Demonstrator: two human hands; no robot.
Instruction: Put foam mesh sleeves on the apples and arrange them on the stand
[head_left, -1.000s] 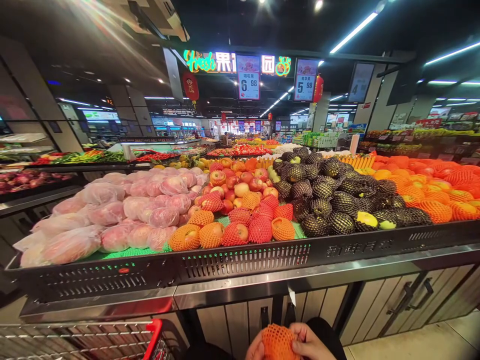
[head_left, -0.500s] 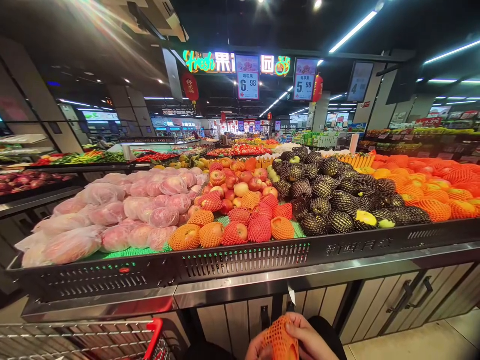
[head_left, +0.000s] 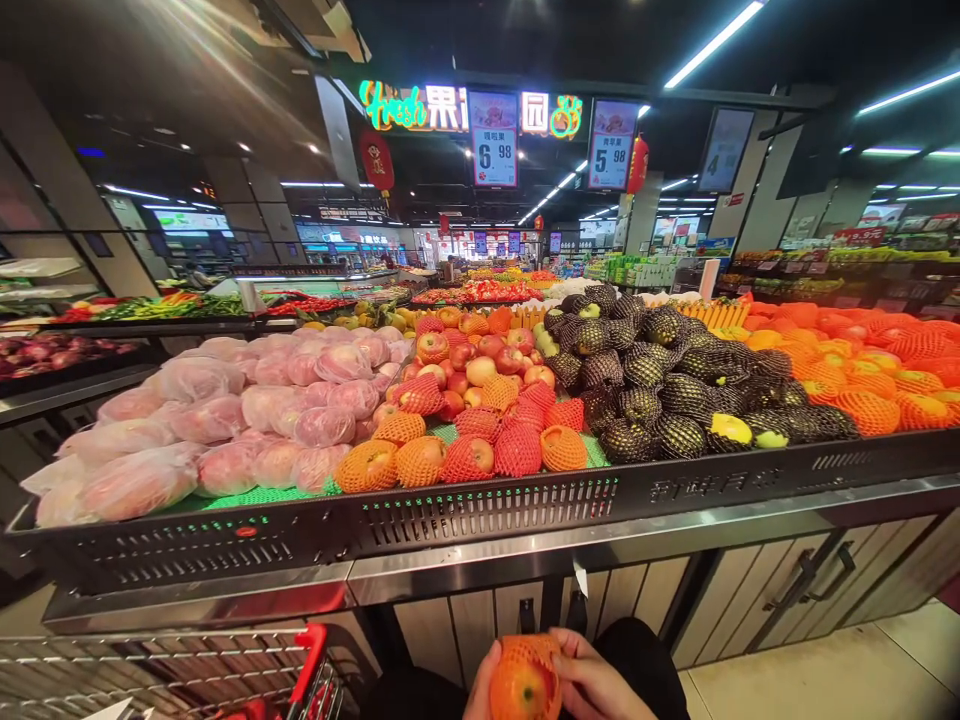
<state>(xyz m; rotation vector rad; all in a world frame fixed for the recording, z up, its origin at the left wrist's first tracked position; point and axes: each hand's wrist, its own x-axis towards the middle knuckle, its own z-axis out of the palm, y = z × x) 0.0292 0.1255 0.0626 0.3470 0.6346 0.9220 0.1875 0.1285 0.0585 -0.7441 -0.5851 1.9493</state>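
Low in the head view, an apple (head_left: 527, 692) sits between my two hands, partly wrapped in an orange foam net sleeve (head_left: 517, 645). Its stem or blossom end faces me through the sleeve's opening. My left hand (head_left: 482, 688) is curled round the apple's left side, cut off by the lower frame edge. My right hand (head_left: 592, 680) pinches the sleeve and apple on the right. Beyond them, loose apples (head_left: 480, 372) and several in red or orange nets fill the middle of the display.
A black slotted display edge (head_left: 487, 508) runs above a steel ledge (head_left: 525, 568). Bagged pink fruit (head_left: 202, 415) lies left; black-netted fruit (head_left: 645, 370) and orange-netted fruit (head_left: 862, 375) lie right. A shopping cart (head_left: 311, 650) with red trim stands at lower left.
The apple and sleeve have turned in my hands, so the fruit's end now faces me. Both hands have shifted slightly left. The view has tilted a little.
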